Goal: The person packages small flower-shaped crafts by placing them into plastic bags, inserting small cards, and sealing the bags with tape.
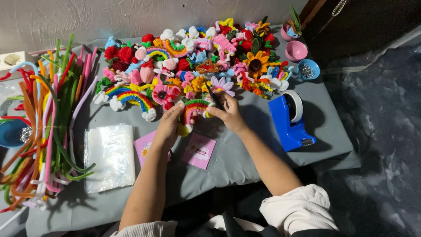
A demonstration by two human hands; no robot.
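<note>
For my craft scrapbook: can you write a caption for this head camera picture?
Both hands, left hand and right hand, hold a pipe-cleaner rainbow over a grey table piled with fuzzy flowers.

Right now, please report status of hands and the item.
Both hands, left and right, hold rainbow craft. Clear bag beneath. Tape dispenser clear, right side.

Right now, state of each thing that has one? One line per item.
Left hand: gripping rainbow piece.
Right hand: gripping it too, plus a dark tool.
Rainbow piece: held, lifted.
Tape dispenser: upright, roll loaded.
Clear bags: stacked flat.
Pink bowl: upright, contents unclear.
</note>
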